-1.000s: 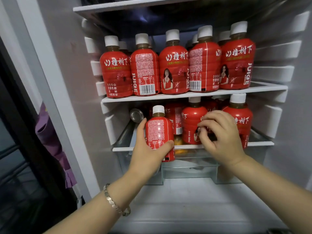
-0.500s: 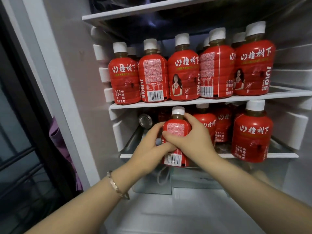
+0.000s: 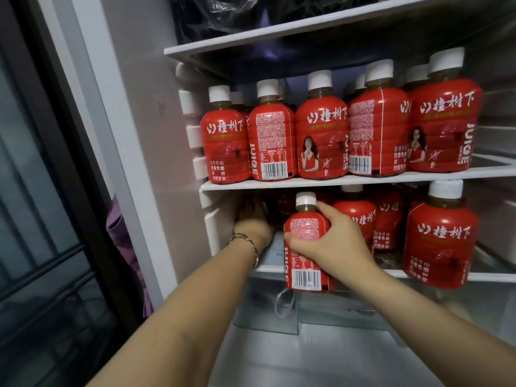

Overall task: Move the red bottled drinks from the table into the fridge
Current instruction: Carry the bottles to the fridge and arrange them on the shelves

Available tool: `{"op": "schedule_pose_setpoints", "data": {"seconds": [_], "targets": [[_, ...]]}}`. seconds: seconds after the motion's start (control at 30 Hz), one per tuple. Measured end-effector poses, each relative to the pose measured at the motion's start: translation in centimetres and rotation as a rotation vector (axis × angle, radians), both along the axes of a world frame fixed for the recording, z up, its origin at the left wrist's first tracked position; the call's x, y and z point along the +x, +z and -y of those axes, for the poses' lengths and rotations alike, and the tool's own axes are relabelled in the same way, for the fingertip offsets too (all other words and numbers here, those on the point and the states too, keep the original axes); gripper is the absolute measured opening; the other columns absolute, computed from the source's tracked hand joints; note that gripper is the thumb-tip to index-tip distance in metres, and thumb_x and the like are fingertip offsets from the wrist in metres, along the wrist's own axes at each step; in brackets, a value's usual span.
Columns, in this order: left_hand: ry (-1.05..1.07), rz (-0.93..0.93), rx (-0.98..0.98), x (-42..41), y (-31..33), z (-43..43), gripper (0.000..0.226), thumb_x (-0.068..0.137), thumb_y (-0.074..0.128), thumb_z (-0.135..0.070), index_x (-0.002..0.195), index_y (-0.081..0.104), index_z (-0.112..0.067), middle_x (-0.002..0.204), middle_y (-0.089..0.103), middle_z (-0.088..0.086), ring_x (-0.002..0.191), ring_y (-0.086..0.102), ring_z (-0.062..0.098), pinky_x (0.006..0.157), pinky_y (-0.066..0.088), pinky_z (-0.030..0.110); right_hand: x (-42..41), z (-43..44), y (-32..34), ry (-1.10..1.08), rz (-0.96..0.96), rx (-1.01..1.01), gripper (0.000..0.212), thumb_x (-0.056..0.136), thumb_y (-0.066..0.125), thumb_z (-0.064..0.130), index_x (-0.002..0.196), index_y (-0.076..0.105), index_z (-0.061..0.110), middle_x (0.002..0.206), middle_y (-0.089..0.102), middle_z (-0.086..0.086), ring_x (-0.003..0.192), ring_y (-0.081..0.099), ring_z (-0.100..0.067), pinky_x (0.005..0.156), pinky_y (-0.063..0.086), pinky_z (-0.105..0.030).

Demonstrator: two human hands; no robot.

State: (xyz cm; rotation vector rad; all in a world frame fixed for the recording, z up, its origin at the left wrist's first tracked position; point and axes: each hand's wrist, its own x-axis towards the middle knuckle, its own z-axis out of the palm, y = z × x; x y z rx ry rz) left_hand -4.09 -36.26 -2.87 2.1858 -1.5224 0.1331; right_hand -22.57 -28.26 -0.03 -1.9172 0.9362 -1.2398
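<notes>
Middle shelf (image 3: 335, 181): row of bottles (image 3: 322, 141), more behind. Lower shelf (image 3: 488, 276): other bottles (image 3: 439, 241) at right; front bottle (image 3: 305, 263) at its edge, in right hand (image 3: 337, 244); left hand (image 3: 252, 219) deeper, leftward.

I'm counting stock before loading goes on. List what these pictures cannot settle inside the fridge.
All in the head view.
Left hand: deep in the lower shelf's dark corner, blurred; whether it holds anything cannot be told.
Back-row bottles, middle shelf: hidden by the front row; only caps show, no count.
Dark bag, top shelf: cut off by the top edge.
</notes>
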Motion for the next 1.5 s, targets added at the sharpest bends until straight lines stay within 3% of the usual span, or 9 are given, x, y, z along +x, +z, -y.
{"op": "schedule_pose_setpoints", "data": {"seconds": [0.17,0.37,0.53,0.83,0.9,0.97,1.03,1.27,1.5], "targets": [[0.103,0.12,-0.058,0.8,0.0,2.0,0.049,0.096,0.047,-0.029,0.141,0.036,-0.014,0.146,0.034,0.012,0.132,0.034,0.029,0.105,0.033,0.036,-0.1,0.1,-0.4,0.004,-0.007,0.014,0.04,0.066,0.081,0.031,0.096,0.056,0.035,0.081,0.065,0.011,0.073,0.063,-0.001,0.064,0.049,-0.014],[0.154,0.165,-0.027,-0.5,0.7,1.6,0.056,0.093,0.053,-0.032,0.14,0.03,-0.015,0.136,0.044,0.015,0.122,0.046,0.032,0.09,0.045,0.039,-0.1,0.2,-0.4,0.005,-0.012,0.01,0.041,0.065,0.081,0.031,0.099,0.059,0.033,0.082,0.066,0.009,0.074,0.064,-0.003,0.067,0.051,-0.017],[0.154,0.138,0.042,-1.4,2.1,-2.7,0.095,0.082,0.056,-0.058,0.146,0.01,-0.005,0.136,0.043,0.016,0.118,0.051,0.029,0.082,0.046,0.034,-0.2,0.0,-0.3,0.034,-0.026,-0.003,0.036,0.066,0.082,0.028,0.084,0.052,0.04,0.079,0.064,0.012,0.072,0.063,-0.001,0.063,0.049,-0.015],[0.092,-0.094,0.381,-3.9,5.7,-8.3,0.108,0.072,0.07,-0.054,0.148,0.009,-0.007,0.13,0.054,0.008,0.118,0.054,0.027,0.096,0.046,0.036,-0.5,-0.4,-0.6,0.051,-0.031,-0.012,0.042,0.067,0.082,0.025,0.089,0.049,0.039,0.079,0.06,0.015,0.07,0.059,0.001,0.057,0.041,-0.008],[0.099,-0.056,0.329,-4.3,6.0,-8.1,0.075,0.074,0.067,-0.054,0.131,0.046,-0.011,0.111,0.062,0.004,0.105,0.061,0.024,0.085,0.049,0.031,-0.5,-0.4,-0.6,0.049,-0.022,-0.017,0.042,0.067,0.082,0.024,0.089,0.049,0.039,0.08,0.06,0.015,0.072,0.059,0.001,0.058,0.041,-0.009],[0.1,-0.07,0.28,-4.5,5.9,-7.8,0.049,0.074,0.067,-0.051,0.104,0.062,-0.013,0.098,0.066,0.002,0.091,0.064,0.022,0.075,0.049,0.028,-0.6,-0.5,-0.7,0.046,-0.02,-0.023,0.043,0.067,0.082,0.024,0.087,0.048,0.041,0.081,0.061,0.015,0.072,0.059,0.001,0.059,0.042,-0.009],[0.077,-0.171,0.196,-4.4,5.2,-7.8,0.043,0.073,0.07,-0.048,0.094,0.059,-0.013,0.097,0.067,0.002,0.09,0.064,0.023,0.071,0.047,0.028,-0.8,-0.7,-0.9,0.038,-0.007,-0.036,0.043,0.066,0.082,0.023,0.086,0.049,0.042,0.079,0.061,0.016,0.071,0.06,0.003,0.058,0.042,-0.007],[-0.045,-0.609,-0.498,-4.1,0.1,-10.3,0.06,0.073,0.075,-0.043,0.119,0.041,-0.023,0.107,0.06,0.001,0.096,0.061,0.02,0.081,0.051,0.032,-1.0,-1.5,-1.9,-0.012,0.117,-0.073,0.053,0.066,0.083,0.021,0.089,0.044,0.049,0.082,0.057,0.023,0.073,0.058,0.013,0.057,0.043,-0.003],[-0.13,-0.647,-0.686,-3.2,-1.8,-11.3,0.064,0.08,0.072,-0.03,0.132,0.036,-0.019,0.12,0.053,-0.003,0.104,0.055,0.011,0.088,0.045,0.025,-0.2,-1.8,-2.2,-0.117,0.16,-0.207,0.083,0.063,0.083,0.026,0.135,0.042,0.033,0.116,0.055,0.011,0.099,0.056,-0.003,0.084,0.047,-0.019]]}}
